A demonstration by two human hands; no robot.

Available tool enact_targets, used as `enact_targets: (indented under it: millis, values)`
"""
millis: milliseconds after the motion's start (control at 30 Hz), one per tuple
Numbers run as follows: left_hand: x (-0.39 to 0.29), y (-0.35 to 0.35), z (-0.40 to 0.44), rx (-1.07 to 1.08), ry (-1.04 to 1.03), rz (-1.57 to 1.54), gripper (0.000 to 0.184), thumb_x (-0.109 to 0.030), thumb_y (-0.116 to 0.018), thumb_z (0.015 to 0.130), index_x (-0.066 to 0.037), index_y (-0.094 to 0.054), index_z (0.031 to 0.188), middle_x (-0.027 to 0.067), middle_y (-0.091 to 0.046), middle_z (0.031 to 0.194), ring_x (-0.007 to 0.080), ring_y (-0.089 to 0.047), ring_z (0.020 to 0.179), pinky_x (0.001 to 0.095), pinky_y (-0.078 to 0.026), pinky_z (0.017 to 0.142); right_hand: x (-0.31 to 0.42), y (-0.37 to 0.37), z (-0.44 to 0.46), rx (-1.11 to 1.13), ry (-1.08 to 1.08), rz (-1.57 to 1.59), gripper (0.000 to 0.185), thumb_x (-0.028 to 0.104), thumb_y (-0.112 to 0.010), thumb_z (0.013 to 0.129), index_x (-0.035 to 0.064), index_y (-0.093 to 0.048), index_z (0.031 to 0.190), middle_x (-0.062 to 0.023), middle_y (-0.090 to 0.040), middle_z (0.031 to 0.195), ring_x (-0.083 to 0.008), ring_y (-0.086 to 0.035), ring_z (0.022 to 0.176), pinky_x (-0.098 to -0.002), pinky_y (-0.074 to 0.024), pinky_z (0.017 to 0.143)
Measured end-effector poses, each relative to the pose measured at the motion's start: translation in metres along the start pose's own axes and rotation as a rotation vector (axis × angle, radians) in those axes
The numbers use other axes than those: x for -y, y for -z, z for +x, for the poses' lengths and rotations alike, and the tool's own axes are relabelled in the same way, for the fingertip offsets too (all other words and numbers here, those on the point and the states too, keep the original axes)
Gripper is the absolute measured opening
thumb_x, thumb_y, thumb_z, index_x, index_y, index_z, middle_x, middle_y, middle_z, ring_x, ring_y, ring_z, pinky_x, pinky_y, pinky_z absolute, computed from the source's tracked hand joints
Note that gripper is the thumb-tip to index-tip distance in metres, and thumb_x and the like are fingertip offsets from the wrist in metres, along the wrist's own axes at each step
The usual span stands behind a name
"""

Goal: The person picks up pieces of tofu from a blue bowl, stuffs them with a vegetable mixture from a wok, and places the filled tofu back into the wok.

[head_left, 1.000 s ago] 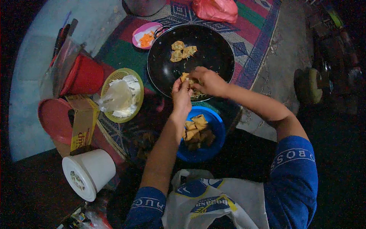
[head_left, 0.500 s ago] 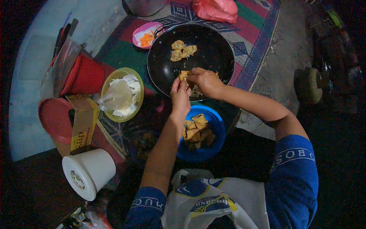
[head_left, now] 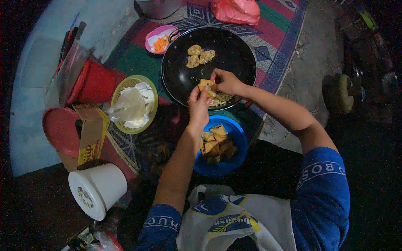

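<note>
The wide, round, black metal wok [head_left: 234, 52] had a smooth, softly glossy inside. The round blue plastic basin [head_left: 241, 146] looked smooth, the golden-brown, squarish food pieces [head_left: 219, 130] matt and rough. The crumpled pink-red plastic bag [head_left: 238, 11] shone; the patterned woven mat [head_left: 270, 39] looked matt.

2 hands [head_left: 199, 106] [head_left: 229, 83] at 1 golden pc. [head_left: 204, 83] over blk wok [head_left: 230, 52]

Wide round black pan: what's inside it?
Three filled golden-brown food pieces lie on the far side, pale stringy shreds on the near side. The left hand, right hand and held golden piece cover part of the pan; what's beneath isn't visible.
</note>
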State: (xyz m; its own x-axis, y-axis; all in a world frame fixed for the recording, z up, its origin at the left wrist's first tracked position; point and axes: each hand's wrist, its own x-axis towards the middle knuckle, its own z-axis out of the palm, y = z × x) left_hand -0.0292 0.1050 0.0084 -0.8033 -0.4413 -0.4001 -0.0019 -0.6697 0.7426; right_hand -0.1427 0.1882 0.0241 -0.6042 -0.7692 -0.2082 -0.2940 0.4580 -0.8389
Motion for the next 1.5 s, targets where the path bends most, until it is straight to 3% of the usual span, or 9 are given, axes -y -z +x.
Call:
enact_targets:
  millis: [100,400,533,633,933,1000,1133,1333,1500]
  values:
    - [0.001,0.003,0.001,-0.002,-0.010,0.020,0.022,-0.010,-0.049,0.081,-0.007,-0.048,0.103,0.0005,-0.048,0.095,0.0098,-0.047,0.085,0.0234,-0.042,0.069,0.008,0.009,0.001,0.147,-0.244,0.480,0.019,0.011,-0.061,0.068,0.0060,-0.047,0.080,-0.0006,-0.049,0.074,-0.0080,-0.046,0.070,-0.0222,-0.0384,0.062]
    - [0.012,0.004,0.003,-0.010,-0.032,0.085,0.026,-0.008,-0.048,0.081,-0.009,-0.043,0.106,0.0019,-0.049,0.099,0.0111,-0.049,0.086,0.0244,-0.042,0.070,-0.013,-0.014,0.004,-0.016,0.024,0.129,0.024,0.015,-0.061,0.071,0.0062,-0.049,0.089,-0.0020,-0.051,0.081,-0.0079,-0.047,0.072,-0.0225,-0.0397,0.061]
    - [0.008,0.012,0.013,-0.019,0.016,-0.031,0.024,-0.008,-0.048,0.081,-0.009,-0.043,0.104,0.0025,-0.049,0.099,0.0124,-0.049,0.087,0.0251,-0.042,0.072,-0.005,-0.004,-0.002,0.154,-0.027,0.350,0.029,0.014,-0.061,0.071,0.0056,-0.049,0.096,-0.0043,-0.053,0.087,-0.0092,-0.049,0.074,-0.0233,-0.0415,0.063]
    - [0.004,0.001,0.007,-0.087,-0.022,-0.076,0.022,-0.010,-0.050,0.081,-0.006,-0.045,0.102,0.0028,-0.047,0.091,0.0093,-0.048,0.077,0.0215,-0.042,0.067,-0.009,-0.005,-0.002,0.050,0.321,0.106,0.034,0.012,-0.062,0.070,0.0050,-0.049,0.100,-0.0053,-0.053,0.091,-0.0108,-0.051,0.078,-0.0246,-0.0427,0.066]
    - [0.006,0.007,0.008,-0.059,0.034,-0.006,0.024,-0.011,-0.047,0.082,-0.010,-0.043,0.106,0.0020,-0.049,0.101,0.0141,-0.049,0.090,0.0283,-0.041,0.078,-0.005,-0.012,0.001,-0.114,0.222,-0.040,0.033,0.017,-0.065,0.066,0.0048,-0.052,0.094,-0.0080,-0.057,0.088,-0.0183,-0.054,0.081,-0.0287,-0.0419,0.073]
    - [0.007,0.011,0.011,-0.039,0.014,-0.058,0.024,-0.011,-0.047,0.082,-0.009,-0.043,0.107,0.0023,-0.050,0.100,0.0143,-0.049,0.090,0.0284,-0.040,0.078,-0.002,-0.004,0.002,0.161,0.010,0.508,0.027,0.014,-0.063,0.068,0.0051,-0.053,0.092,-0.0052,-0.057,0.084,-0.0153,-0.053,0.075,-0.0275,-0.0424,0.068]
    - [0.008,0.004,0.011,-0.008,-0.028,0.011,0.024,-0.010,-0.047,0.083,-0.009,-0.043,0.106,0.0028,-0.050,0.099,0.0147,-0.050,0.089,0.0289,-0.041,0.078,-0.018,-0.004,0.011,0.183,-0.223,0.647,0.022,0.009,-0.060,0.072,0.0029,-0.052,0.092,-0.0025,-0.055,0.087,-0.0100,-0.051,0.081,-0.0240,-0.0408,0.071]
    - [0.009,0.003,0.017,-0.116,-0.009,-0.015,0.025,-0.010,-0.052,0.080,-0.005,-0.045,0.103,0.0054,-0.048,0.097,0.0128,-0.049,0.086,0.0238,-0.044,0.066,-0.014,-0.006,0.008,0.115,0.052,0.241,0.034,0.018,-0.060,0.074,0.0056,-0.049,0.104,-0.0044,-0.053,0.092,-0.0110,-0.050,0.081,-0.0246,-0.0411,0.069]
    - [0.005,-0.011,0.041,-0.241,0.020,0.122,0.033,-0.019,-0.056,0.078,0.000,-0.043,0.101,0.0085,-0.050,0.094,0.0141,-0.049,0.085,0.0257,-0.043,0.066,-0.013,-0.002,0.015,-0.053,0.356,-0.348,0.055,0.024,-0.063,0.065,0.0052,-0.041,0.111,-0.0182,-0.042,0.111,-0.0293,-0.045,0.101,-0.0370,-0.0384,0.083]
